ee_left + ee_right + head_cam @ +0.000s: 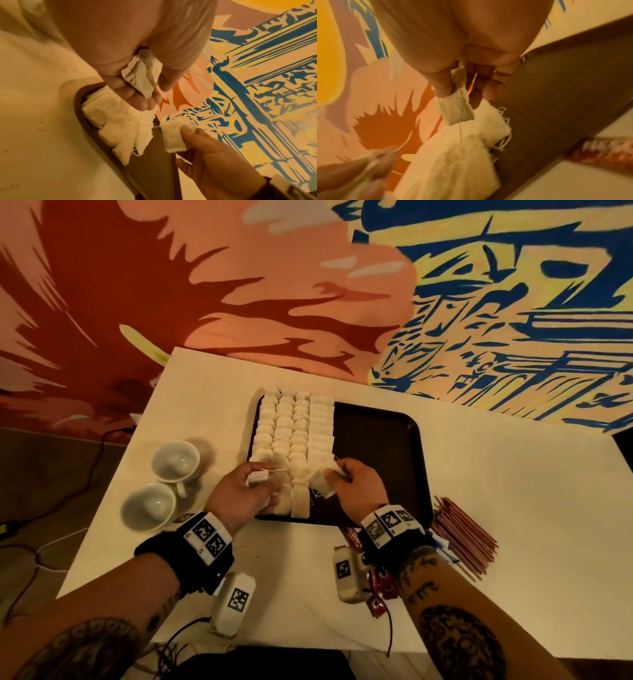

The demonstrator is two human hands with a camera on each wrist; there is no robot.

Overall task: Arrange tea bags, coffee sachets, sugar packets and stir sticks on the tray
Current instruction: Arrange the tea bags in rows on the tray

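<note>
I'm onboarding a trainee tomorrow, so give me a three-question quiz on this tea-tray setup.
1. True or false: the right half of the tray holds stir sticks.
2. What does the right hand pinch? A) a tea bag B) a cup C) a coffee sachet
3. Fill in: the two cups stand on the table to the ____ of the tray.

Key: 1 false, the stir sticks lie on the table. 2 A, a tea bag; the left hand holds another. 3 left.
</note>
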